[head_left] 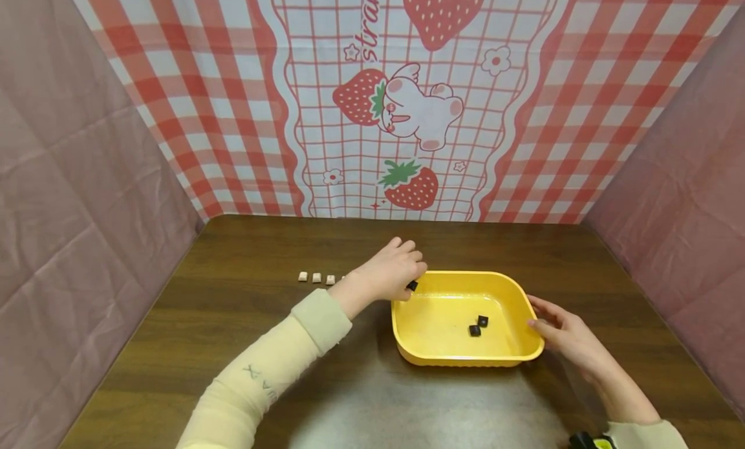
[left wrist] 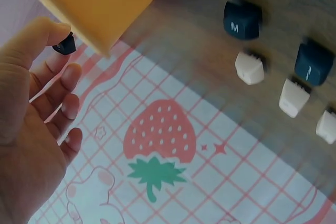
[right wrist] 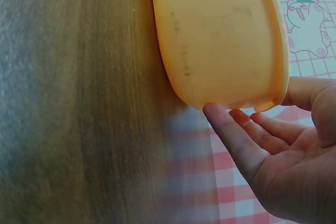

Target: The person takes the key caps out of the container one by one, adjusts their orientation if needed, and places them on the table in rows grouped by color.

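Observation:
My left hand (head_left: 388, 272) pinches a black keycap (head_left: 412, 285) between thumb and index finger, over the left end of a yellow plastic bin (head_left: 445, 316). In the left wrist view that keycap (left wrist: 65, 45) sits at the fingertips beside the bin's rim, the other fingers loosely bent. Two more black keycaps (head_left: 475, 330) lie close together on the bin's floor. At the bin's right end my right hand (head_left: 569, 336) grips the wall, thumb at the rim and fingers against the outside. The right wrist view shows these fingers (right wrist: 236, 135) touching the bin's outer side.
White keycaps (head_left: 317, 278) stand in a row on the wooden table (head_left: 244, 319), partly hidden behind my left forearm. The left wrist view also shows a black keycap marked M (left wrist: 241, 20) and another black keycap (left wrist: 314, 62). A strawberry-print cloth (head_left: 372, 197) hangs behind the table.

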Demonstrator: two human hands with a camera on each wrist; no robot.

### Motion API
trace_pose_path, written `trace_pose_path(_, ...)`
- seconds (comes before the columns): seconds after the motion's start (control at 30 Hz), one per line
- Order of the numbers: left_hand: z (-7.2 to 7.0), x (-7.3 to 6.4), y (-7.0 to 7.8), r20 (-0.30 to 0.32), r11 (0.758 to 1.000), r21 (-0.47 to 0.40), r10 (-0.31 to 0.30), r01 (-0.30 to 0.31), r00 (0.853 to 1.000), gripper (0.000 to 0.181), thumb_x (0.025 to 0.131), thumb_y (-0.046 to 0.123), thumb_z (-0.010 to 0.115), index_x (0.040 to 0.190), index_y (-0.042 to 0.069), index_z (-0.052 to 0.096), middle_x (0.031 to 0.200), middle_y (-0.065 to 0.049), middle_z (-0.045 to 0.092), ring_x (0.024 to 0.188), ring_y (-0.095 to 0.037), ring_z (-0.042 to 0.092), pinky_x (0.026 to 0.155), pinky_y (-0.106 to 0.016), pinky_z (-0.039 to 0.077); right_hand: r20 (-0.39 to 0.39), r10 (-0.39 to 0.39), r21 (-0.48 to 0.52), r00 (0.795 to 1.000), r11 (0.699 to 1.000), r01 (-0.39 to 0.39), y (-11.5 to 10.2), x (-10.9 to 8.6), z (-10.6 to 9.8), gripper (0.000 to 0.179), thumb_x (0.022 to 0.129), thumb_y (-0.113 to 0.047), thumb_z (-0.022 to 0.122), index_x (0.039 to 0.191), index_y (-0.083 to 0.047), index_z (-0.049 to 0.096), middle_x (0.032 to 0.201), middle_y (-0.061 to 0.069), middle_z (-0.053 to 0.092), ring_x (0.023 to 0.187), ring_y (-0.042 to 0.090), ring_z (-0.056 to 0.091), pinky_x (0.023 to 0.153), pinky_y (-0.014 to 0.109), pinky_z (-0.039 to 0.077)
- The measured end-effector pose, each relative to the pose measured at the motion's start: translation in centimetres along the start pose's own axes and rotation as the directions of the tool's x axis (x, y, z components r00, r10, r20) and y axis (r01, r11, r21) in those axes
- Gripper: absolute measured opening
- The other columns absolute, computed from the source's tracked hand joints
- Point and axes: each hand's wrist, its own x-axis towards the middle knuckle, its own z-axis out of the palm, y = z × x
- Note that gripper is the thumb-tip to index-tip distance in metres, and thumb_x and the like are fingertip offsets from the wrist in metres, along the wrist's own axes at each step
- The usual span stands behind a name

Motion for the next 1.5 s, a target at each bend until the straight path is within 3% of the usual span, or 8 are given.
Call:
trace_pose_path(0.23,-1.2,-1.4,-0.7,0.007,0.998,-0.025,-0.061,0.062,0.998,0.022,0.079,0.034,0.072,0.094,0.021,0.062,0.089,0.005,0.054,0.087,-0.018,0.039,0.076,-0.033,0.029,0.003,0.000,0.000,1.000,1.000,0.000,0.0,0.0,0.0,0.065,0.095,-0.025,0.054,0.146,0.004,0.024,0.139,0.035,0.036,0.093,0.009,0.062,0.074,0.032,0.054)
trace_pose_path(0.57,-1.9,-4.0,-2.2,-0.077,0.993,-0.064,-0.107,0.102,0.991,0.018,0.077,0.031,0.072,0.082,0.020,0.059,0.080,0.006,0.051,0.082,-0.017,0.038,0.073,-0.032,0.027,0.003,-0.007,0.007,1.000,1.000,0.007,-0.1,-0.1,0.0,0.065,0.096,-0.025,0.054,0.146,0.004,0.024,0.139,0.035,0.035,0.093,0.010,0.062,0.075,0.032,0.054)
trace_pose_path(0.77,-1.8,-5.8,-3.3,-0.058,0.984,-0.076,-0.168,0.163,0.984,0.019,0.074,0.030,0.073,0.079,0.020,0.057,0.077,0.007,0.050,0.081,-0.016,0.038,0.074,-0.033,0.027,0.002,-0.008,0.010,1.000,1.000,0.008,0.0,0.0,0.1,0.065,0.096,-0.025,0.054,0.146,0.005,0.024,0.139,0.035,0.036,0.093,0.009,0.062,0.074,0.032,0.054)
trace_pose_path(0.93,-1.1,-7.4,-4.3,-0.051,0.971,-0.102,-0.222,0.216,0.974,0.025,0.073,0.034,0.077,0.079,0.019,0.057,0.075,0.007,0.053,0.079,-0.016,0.038,0.074,-0.033,0.028,-0.004,-0.005,0.006,1.000,1.000,0.005,0.0,-0.1,0.1,0.065,0.096,-0.025,0.054,0.146,0.004,0.024,0.138,0.035,0.037,0.092,0.009,0.062,0.074,0.031,0.054)
trace_pose_path(1.2,0.9,-9.7,-5.6,-0.066,0.961,-0.114,-0.260,0.251,0.963,0.026,0.067,0.028,0.079,0.076,0.017,0.058,0.072,0.007,0.054,0.077,-0.017,0.041,0.071,-0.033,0.030,-0.005,0.005,0.000,1.000,1.000,-0.005,0.0,-0.1,0.1,0.066,0.095,-0.026,0.054,0.146,0.004,0.024,0.139,0.034,0.036,0.092,0.009,0.062,0.074,0.031,0.054)
trace_pose_path(1.5,3.3,-11.2,-6.0,0.023,0.947,-0.123,-0.295,0.295,0.955,0.025,0.066,0.027,0.080,0.076,0.016,0.060,0.072,0.007,0.056,0.078,-0.017,0.043,0.072,-0.033,0.031,-0.004,0.007,0.007,1.000,1.000,-0.007,0.0,-0.1,0.2,0.066,0.095,-0.026,0.054,0.146,0.004,0.024,0.138,0.035,0.036,0.092,0.009,0.062,0.075,0.031,0.054)
